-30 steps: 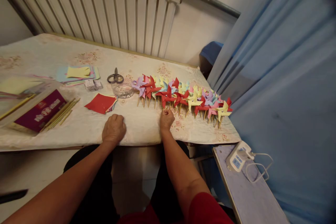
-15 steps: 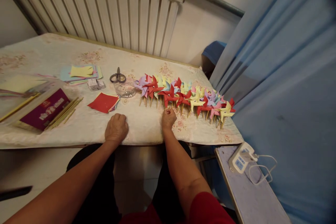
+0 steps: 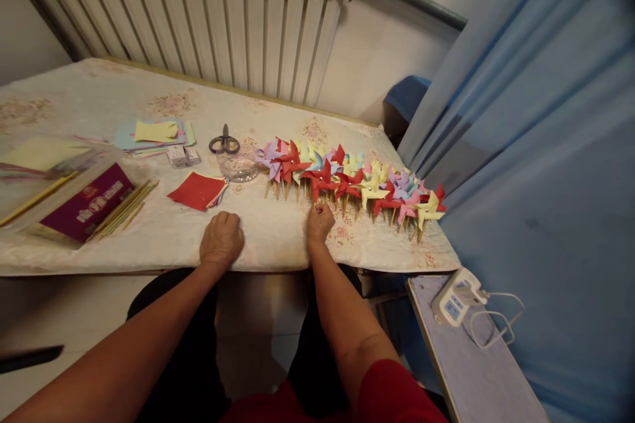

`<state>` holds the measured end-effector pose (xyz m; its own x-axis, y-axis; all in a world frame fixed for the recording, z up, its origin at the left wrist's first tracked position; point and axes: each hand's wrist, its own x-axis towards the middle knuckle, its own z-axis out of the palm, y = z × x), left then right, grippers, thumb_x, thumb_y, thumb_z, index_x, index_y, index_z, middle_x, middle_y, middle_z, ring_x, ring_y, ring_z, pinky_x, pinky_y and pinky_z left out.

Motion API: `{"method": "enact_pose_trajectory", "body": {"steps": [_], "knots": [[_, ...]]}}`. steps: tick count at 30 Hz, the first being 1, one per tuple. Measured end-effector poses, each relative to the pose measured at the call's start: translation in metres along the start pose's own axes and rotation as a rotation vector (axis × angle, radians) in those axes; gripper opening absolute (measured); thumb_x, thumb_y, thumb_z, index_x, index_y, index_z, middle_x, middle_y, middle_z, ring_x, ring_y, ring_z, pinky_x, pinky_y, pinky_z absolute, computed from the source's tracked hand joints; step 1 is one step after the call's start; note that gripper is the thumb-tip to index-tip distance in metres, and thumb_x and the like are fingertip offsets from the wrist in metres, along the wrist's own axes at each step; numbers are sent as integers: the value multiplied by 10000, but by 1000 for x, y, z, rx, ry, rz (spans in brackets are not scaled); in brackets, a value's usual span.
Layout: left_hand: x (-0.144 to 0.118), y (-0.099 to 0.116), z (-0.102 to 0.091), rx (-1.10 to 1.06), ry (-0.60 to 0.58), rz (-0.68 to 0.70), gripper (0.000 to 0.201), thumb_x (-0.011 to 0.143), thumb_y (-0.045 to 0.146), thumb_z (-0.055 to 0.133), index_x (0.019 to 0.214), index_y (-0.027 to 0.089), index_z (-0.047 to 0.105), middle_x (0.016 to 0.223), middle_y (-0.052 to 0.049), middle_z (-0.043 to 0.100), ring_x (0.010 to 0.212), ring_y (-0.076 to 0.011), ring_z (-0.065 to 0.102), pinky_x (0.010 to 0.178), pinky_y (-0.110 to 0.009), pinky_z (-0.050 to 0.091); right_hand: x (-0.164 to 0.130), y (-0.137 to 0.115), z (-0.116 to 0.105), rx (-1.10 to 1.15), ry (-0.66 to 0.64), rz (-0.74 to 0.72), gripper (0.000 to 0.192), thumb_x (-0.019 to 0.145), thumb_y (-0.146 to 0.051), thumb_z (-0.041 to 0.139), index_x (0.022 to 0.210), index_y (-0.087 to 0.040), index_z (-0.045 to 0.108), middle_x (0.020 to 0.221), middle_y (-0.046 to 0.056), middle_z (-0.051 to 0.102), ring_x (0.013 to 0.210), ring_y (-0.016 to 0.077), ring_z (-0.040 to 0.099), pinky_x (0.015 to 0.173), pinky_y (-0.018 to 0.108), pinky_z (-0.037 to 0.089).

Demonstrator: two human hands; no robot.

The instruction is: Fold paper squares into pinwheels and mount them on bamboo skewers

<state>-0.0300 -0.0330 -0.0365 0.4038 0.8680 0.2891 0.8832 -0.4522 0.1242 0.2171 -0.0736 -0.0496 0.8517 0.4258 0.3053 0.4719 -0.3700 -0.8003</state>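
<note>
My left hand (image 3: 221, 238) rests as a loose fist on the flowered tablecloth, and nothing shows in it. Just beyond it lies a stack of square paper sheets (image 3: 197, 191) with a red one on top. My right hand (image 3: 320, 222), fingers curled in, also rests on the cloth with nothing visible in it. Close in front of that hand stand several rows of paper pinwheels (image 3: 348, 184) in red, yellow, pink, purple and blue on thin sticks. A clear dish (image 3: 241, 170) of small shiny pieces sits left of the pinwheels, with dark-handled scissors (image 3: 224, 142) behind it.
Coloured paper (image 3: 156, 133) and two small boxes (image 3: 182, 156) lie at back left. Thin sticks (image 3: 124, 210) lie beside a purple-labelled package (image 3: 86, 201). A radiator (image 3: 238, 20) lines the wall. At right hang a blue curtain (image 3: 536, 178) and a side table with a power strip (image 3: 456, 297).
</note>
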Motion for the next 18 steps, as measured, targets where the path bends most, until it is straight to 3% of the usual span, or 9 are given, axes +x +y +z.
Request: {"method": "enact_pose_trajectory", "body": {"steps": [18], "knots": [[-1,-1,2,-6,5,-7,205,909,182,454,945,159,655,982,-158,619,985,-306,577,823,-410,453,-1,-3,-2,-13,17,-12,179,785,-146,470,640,-231,531,649,-4,556,664,181,486,689,280,364]]}}
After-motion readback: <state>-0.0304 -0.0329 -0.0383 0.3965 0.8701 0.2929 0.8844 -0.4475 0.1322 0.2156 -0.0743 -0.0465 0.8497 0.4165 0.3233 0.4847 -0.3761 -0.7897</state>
